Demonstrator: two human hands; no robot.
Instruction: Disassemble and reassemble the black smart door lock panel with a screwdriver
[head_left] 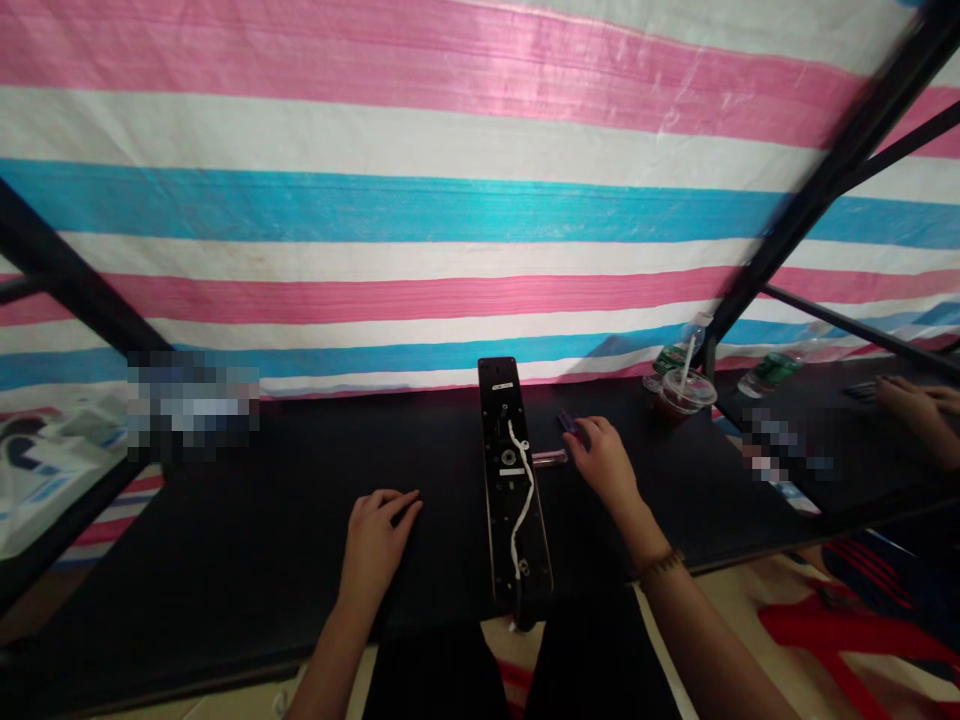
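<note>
A long black panel (495, 520), with a white cable (527, 490) running along its face, lies lengthwise on the black table (285, 560) in front of me. To its left, my left hand (375, 540) rests on the tabletop, fingers stretched out and holding nothing. On the other side, my right hand (606, 462) has its fingertips closed on a small dark purple piece (568, 423) whose kind I cannot make out. Between that hand and the panel lies a short pinkish, shiny rod (550, 458). The panel's near end reaches the table's front edge, where a cable end hangs down.
A lidded plastic cup (684, 395) with a straw and a clear bottle (670, 362) stand at the back right. Another bottle (772, 372) and a person's hands (911, 405) are at the neighbouring table. White items (67, 460) sit at far left. Black frame bars slant up both sides.
</note>
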